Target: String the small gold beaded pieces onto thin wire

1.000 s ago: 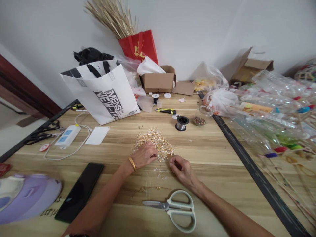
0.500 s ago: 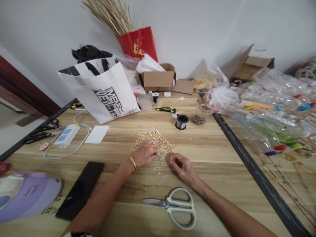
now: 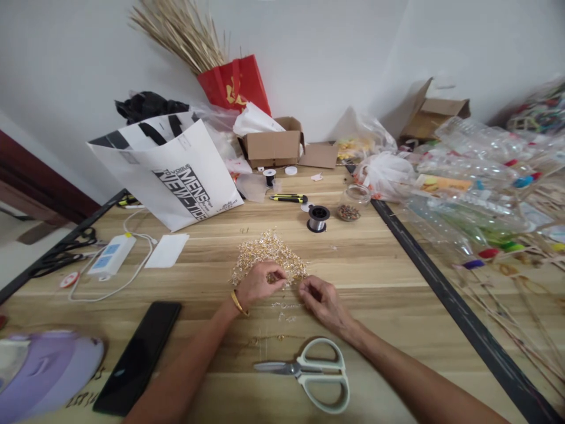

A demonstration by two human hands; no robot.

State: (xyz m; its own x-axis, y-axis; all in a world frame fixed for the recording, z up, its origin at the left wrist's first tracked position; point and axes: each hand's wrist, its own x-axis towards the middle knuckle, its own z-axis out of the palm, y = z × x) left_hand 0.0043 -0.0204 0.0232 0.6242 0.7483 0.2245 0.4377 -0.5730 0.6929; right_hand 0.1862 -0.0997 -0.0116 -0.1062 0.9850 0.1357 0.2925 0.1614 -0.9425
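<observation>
Newly pinch-shaped left hand (image 3: 257, 283) by shiny pile (image 3: 268, 249)

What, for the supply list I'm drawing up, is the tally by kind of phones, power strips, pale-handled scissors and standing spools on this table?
Phone: 1
Power strip: 1
Pale-handled scissors: 1 pair
Standing spools: 2
Total: 5, leaving out the glittering heap, whose pieces are too small to count.

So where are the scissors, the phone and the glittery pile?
Scissors (image 3: 295, 368), head view: at the pivot.
Phone (image 3: 138, 358), head view: middle of the screen.
Glittery pile (image 3: 268, 249), head view: its uncovered middle.
</observation>
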